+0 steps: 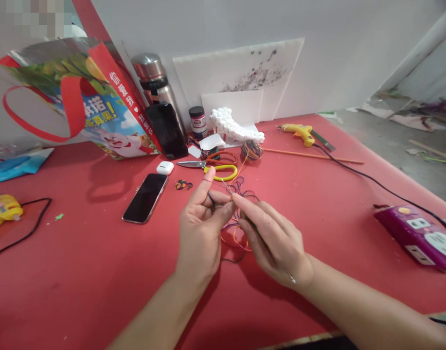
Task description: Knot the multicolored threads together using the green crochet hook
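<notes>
Head view: my hands meet at the fingertips over the red table [98,272]. Left hand [201,231] pinched on multicoloured yarn [235,237], index finger raised, a strand across it. Right hand [277,238] closed round a slim metal tool [227,186], tip showing between the hands. Loose yarn loops lie beneath and beyond my fingers; an orange strand runs toward the yarn ball [251,151], near the scissors [194,165]. Small multicoloured piece [183,184] to the left, then a phone [145,198] lying flat. Stitches at my fingertips: too small to tell.
</notes>
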The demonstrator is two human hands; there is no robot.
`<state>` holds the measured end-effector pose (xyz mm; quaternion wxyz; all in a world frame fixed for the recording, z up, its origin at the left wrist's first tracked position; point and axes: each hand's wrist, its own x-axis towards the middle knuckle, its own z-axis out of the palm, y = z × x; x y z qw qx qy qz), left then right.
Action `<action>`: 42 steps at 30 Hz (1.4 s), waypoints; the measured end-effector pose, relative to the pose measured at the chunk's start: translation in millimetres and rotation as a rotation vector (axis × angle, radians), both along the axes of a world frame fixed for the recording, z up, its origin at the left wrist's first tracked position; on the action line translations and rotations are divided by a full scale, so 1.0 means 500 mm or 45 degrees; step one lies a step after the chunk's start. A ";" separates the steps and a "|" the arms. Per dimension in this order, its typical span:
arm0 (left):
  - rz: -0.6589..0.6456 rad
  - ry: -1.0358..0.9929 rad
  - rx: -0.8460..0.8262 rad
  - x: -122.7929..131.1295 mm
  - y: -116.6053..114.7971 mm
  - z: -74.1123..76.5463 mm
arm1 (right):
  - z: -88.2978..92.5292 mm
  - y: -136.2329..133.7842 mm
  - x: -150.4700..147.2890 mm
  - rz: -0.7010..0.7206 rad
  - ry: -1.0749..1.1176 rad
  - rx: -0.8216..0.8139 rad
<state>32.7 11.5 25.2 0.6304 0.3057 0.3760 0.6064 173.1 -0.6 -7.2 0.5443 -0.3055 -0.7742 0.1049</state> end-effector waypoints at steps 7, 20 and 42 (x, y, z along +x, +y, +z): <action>-0.104 -0.043 -0.020 -0.022 0.014 0.018 | 0.012 0.017 0.032 0.257 0.131 -0.135; -0.079 0.048 -0.001 -0.032 0.025 0.009 | 0.031 0.023 0.048 0.293 0.261 -0.314; -0.016 0.133 0.007 -0.037 0.027 0.015 | 0.033 0.010 0.043 0.176 0.309 -0.400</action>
